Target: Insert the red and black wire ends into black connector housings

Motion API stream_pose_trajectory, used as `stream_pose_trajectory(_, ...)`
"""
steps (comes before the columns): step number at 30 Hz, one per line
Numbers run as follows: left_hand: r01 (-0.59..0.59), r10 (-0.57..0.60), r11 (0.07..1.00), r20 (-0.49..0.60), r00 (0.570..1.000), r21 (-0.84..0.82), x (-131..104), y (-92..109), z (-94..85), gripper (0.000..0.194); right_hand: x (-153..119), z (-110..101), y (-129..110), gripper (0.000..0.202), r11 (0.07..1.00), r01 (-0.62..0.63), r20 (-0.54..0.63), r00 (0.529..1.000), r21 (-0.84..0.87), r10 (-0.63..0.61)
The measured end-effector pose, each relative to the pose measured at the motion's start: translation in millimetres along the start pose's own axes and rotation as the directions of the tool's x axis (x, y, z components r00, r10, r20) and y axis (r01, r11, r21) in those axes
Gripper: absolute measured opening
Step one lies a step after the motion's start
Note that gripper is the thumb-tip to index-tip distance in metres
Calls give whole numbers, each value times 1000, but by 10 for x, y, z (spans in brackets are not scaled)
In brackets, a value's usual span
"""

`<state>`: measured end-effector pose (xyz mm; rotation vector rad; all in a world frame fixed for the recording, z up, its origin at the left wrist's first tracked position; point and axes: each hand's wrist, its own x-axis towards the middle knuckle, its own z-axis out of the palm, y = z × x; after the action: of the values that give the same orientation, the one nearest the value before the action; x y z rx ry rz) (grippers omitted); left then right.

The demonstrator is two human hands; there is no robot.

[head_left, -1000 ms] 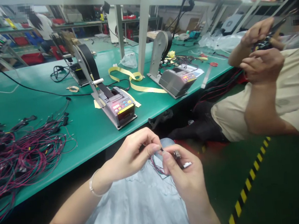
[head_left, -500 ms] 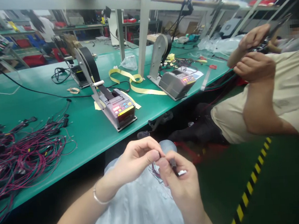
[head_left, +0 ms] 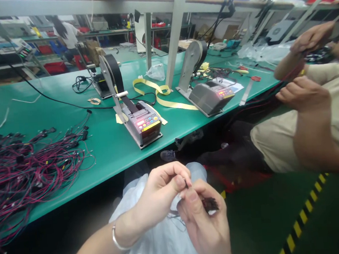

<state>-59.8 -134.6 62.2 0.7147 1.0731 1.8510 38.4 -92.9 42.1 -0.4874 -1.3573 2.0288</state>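
Observation:
Above the lap, my left hand (head_left: pixel 162 190) and my right hand (head_left: pixel 204 214) meet at their fingertips. The left thumb and fingers pinch a small dark piece, mostly hidden by the fingertips. In my right hand lies a dark connector (head_left: pixel 210 205), its end sticking out between thumb and palm. Thin dark wires (head_left: pixel 178 216) hang below the fingers. To the left, a large tangle of red and black wires (head_left: pixel 43 164) with dark connectors covers part of the green table (head_left: pixel 107 155).
Two tape dispensers (head_left: pixel 145 123) (head_left: pixel 214 96) stand on the table, with yellow tape (head_left: pixel 176 103) between them. Scissors (head_left: pixel 255 78) lie farther right. Close on the right, a person in a beige shirt (head_left: pixel 299 132) holds wires.
The view has shifted, so the table items appear farther right. The connector in my right hand shows more of its end. The other person's hands have moved apart.

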Motion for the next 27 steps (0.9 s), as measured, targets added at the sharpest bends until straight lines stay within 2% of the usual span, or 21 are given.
stream_pose_trajectory(2,-15,15,1000,21,1000,4,15,15,-24,27,6,-3,0,25,1000,4,3,1000,-4,-4)
stream_pose_trajectory(4,-6,5,1000,91,996,13,26,41,-64,25,11,-22,3,23,1000,18,6,1000,-12,-18)
stream_pose_trajectory(7,42,-43,999,213,976,8,24,64,-126,20,16,-56,-3,22,998,37,6,999,-58,-36)
stream_pose_trajectory(9,72,-66,997,228,971,-18,15,59,-144,17,23,-64,-20,24,992,55,21,998,-112,-53)
stream_pose_trajectory(12,87,-80,996,184,980,-33,5,50,-127,17,41,-51,-51,25,969,107,25,994,-222,-104)
stream_pose_trajectory(15,33,-33,999,133,990,8,-7,73,-95,18,68,-53,-64,25,948,137,45,991,-287,-130)
stream_pose_trajectory(18,-69,65,991,36,997,113,-33,115,-86,19,115,-132,-58,23,928,168,-86,975,-332,-207)
stream_pose_trajectory(20,-58,57,984,9,998,168,-53,126,-90,19,152,-217,-70,17,910,196,-161,950,-365,-269)
stream_pose_trajectory(21,-25,23,985,13,1000,170,-61,123,-90,20,167,-258,-87,16,891,227,-140,943,-392,-301)
stream_pose_trajectory(24,68,-74,992,53,996,104,-70,80,-81,22,184,-326,-169,23,794,370,80,921,-481,-381)
stream_pose_trajectory(27,86,-89,995,60,994,56,-66,34,-62,23,168,-308,-237,27,768,422,209,907,-482,-367)
